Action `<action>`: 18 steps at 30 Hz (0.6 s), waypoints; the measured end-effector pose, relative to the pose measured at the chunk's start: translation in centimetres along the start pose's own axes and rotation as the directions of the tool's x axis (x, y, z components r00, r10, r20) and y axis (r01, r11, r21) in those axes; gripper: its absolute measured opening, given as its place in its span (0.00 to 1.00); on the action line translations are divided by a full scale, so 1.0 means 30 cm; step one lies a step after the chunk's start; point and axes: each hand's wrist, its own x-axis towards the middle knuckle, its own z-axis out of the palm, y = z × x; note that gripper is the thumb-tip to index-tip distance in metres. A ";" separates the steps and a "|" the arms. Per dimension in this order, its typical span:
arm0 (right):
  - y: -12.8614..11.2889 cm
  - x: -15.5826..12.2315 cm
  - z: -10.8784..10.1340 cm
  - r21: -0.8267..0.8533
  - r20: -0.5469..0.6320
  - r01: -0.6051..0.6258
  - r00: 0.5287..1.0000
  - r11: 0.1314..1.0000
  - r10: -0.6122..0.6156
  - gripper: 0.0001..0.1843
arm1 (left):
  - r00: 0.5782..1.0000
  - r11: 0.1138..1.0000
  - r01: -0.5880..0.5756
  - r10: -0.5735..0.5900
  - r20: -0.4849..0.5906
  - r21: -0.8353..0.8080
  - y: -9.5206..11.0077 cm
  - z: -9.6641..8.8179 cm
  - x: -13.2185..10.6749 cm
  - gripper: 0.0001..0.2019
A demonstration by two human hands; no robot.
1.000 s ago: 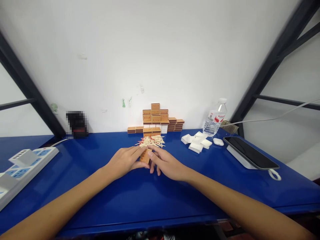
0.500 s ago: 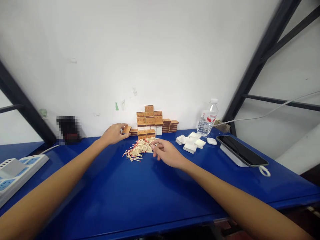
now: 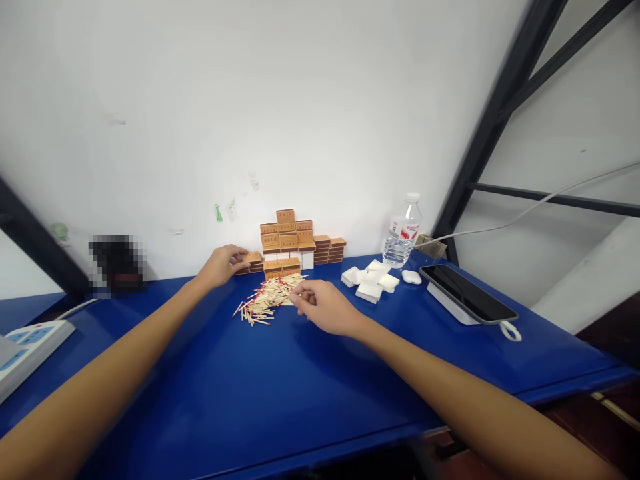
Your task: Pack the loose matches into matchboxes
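Note:
My left hand is at the left end of the stacked matchboxes, with thumb and fingers closed on an orange matchbox. That box lies on top of a low stack, and the fingertips partly cover it. In front of the larger matchbox stack is a loose heap of red-tipped matches. My right hand hovers at the heap's right edge with its fingers curled together. Whether a match is between those fingertips cannot be made out.
White matchbox trays lie in a group to the right. Beyond them stand a water bottle, a small white case and a phone on a stand. A power strip sits at the left on the blue table.
My left hand has set the matchbox down flatter onto the low left stack. My right hand's fingers have drawn closer together beside the matches. The whole view has shifted slightly.

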 end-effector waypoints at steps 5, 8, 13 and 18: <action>0.004 0.003 -0.008 -0.050 -0.014 0.010 1.000 0.999 -0.010 0.10 | 0.997 0.999 0.029 -0.032 -0.077 -0.044 -0.003 0.017 0.001 0.20; 0.003 0.002 -0.011 -0.080 -0.031 0.026 0.999 0.996 -0.029 0.11 | 0.996 0.998 0.036 -0.041 -0.082 -0.052 0.011 0.020 -0.001 0.19; 0.007 0.006 -0.018 -0.121 -0.080 0.031 0.996 0.992 -0.041 0.11 | 0.992 0.997 0.050 -0.055 -0.109 -0.050 0.042 0.034 0.004 0.17; 0.008 0.013 -0.033 -0.160 -0.105 0.024 0.994 0.987 -0.041 0.15 | 0.982 0.996 0.070 -0.059 -0.179 0.057 0.075 0.021 -0.007 0.19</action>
